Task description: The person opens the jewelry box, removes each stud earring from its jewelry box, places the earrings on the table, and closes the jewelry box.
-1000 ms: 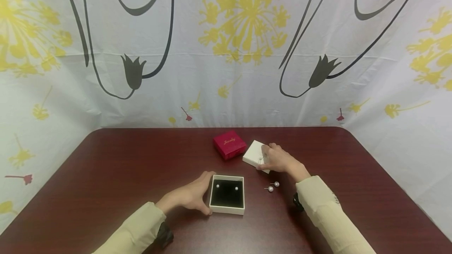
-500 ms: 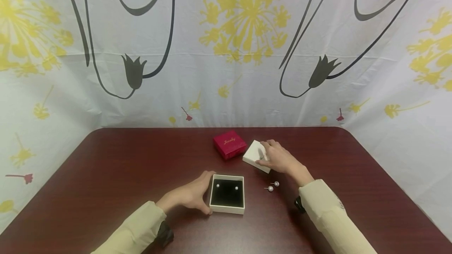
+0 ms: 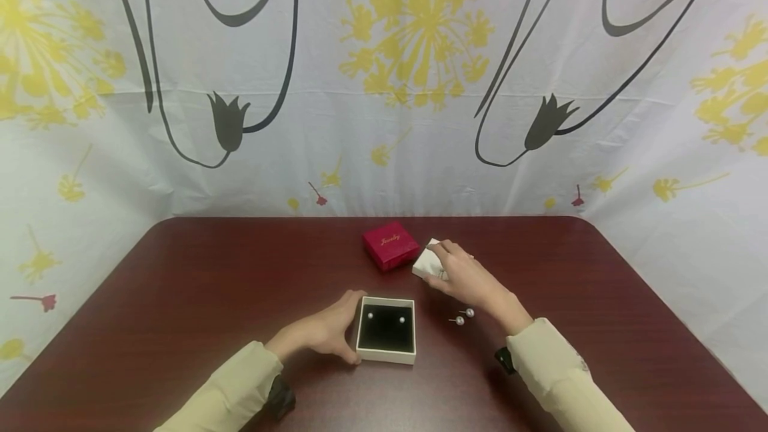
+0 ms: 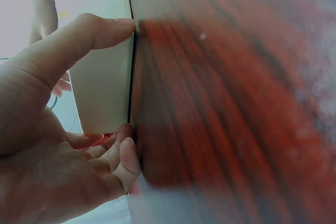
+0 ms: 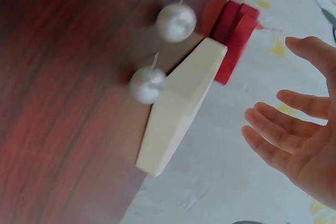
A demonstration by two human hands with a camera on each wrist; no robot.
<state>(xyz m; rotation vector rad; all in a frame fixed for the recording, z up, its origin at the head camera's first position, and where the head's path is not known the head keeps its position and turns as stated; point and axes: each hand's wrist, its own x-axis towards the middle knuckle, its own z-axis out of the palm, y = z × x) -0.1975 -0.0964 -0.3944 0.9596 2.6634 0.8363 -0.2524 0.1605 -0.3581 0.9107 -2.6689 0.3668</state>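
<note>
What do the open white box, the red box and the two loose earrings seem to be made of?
Open white box: probably card, matte, with thin stiff walls; its dull black insert could be foam or velvet.
Red box: likely card, smooth and crisp-edged, with gold lettering.
Loose earrings: glossy round beads, pearl or imitation, on thin pins that look like metal.

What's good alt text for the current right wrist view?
The right hand, fingers apart and holding nothing, hovers over a white lid on a dark reddish table. Two pearl earrings lie on the camera's side of the lid, with a red box beyond it.
</note>
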